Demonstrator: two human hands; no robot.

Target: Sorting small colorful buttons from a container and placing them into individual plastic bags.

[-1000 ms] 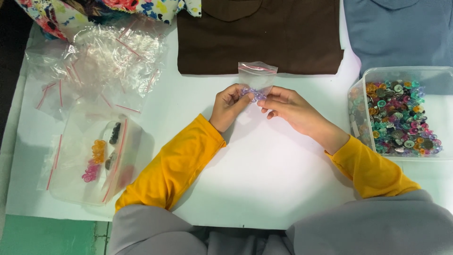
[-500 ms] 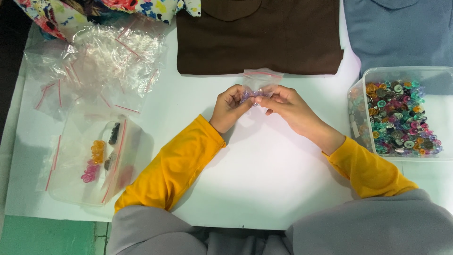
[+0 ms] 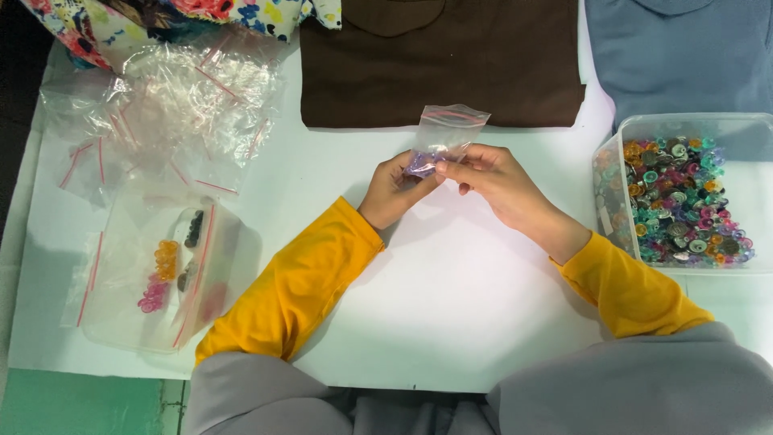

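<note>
At the far left of the white table [image 3: 451, 322] lies my heap of empty clear bags [image 3: 173, 105] with red zip strips, crumpled together below a flowered cloth [image 3: 201, 12]. Just nearer to me sits a larger clear bag [image 3: 153, 270], flat on the table, with small packs of orange, pink and dark buttons inside it.

My left hand [image 3: 392, 192] is raised in the middle of the table, its fingers curled and pressed against the lower corner of a small clear bag [image 3: 445, 135]. That small bag stands upright between my two hands, its red-striped mouth pointing away from me, over the near edge of a folded brown shirt [image 3: 443, 60]. A little bunch of purple buttons [image 3: 422, 163] sits in its bottom, right at my fingertips.

My right hand [image 3: 499, 181] meets the left one there, thumb and forefinger pinching the same lower part of the small bag, the other fingers folded loosely beneath.

Farther right, a clear plastic box [image 3: 616, 137] holds a heap of mixed coloured buttons [image 3: 680, 201], with a folded blue shirt [image 3: 684, 56] behind it.
</note>
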